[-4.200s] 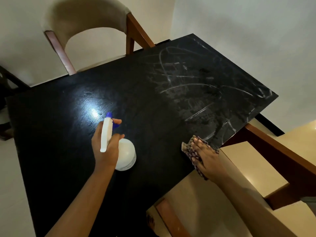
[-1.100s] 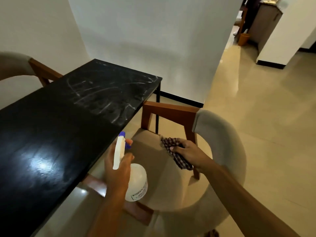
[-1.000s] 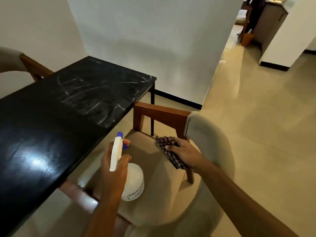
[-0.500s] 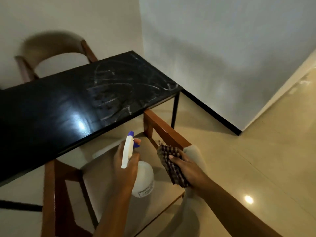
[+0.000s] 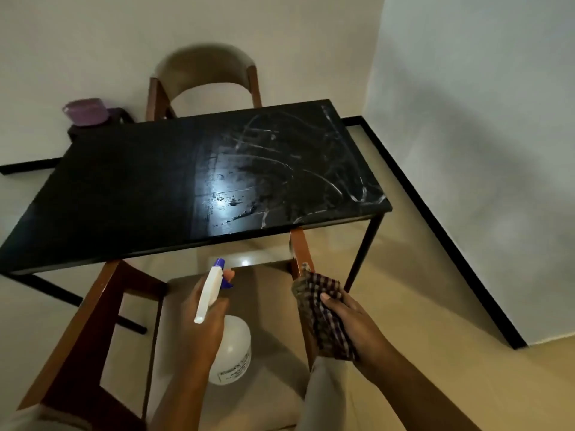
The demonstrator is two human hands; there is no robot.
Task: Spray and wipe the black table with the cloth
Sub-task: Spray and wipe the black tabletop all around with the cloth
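The black table (image 5: 130,188) lies ahead of me, its right half streaked with whitish wipe marks and wet drops near a light glare. My left hand (image 5: 203,325) grips a white spray bottle (image 5: 231,356) with a blue nozzle, held upright below the table's near edge, above a chair seat. My right hand (image 5: 348,325) holds a crumpled checked cloth (image 5: 317,293) in its fingers, also short of the table edge, beside the chair's wooden arm.
A wooden chair with a beige seat (image 5: 273,396) stands between me and the table. A second chair (image 5: 202,73) stands behind the table against the wall. A purple bowl (image 5: 85,112) rests on a small dark stand at the back left. Walls close in at the right.
The view swung back left so the table faces me squarely. Both hands left the tabletop 4 s ago and now hover over the near chair, still holding bottle and cloth.
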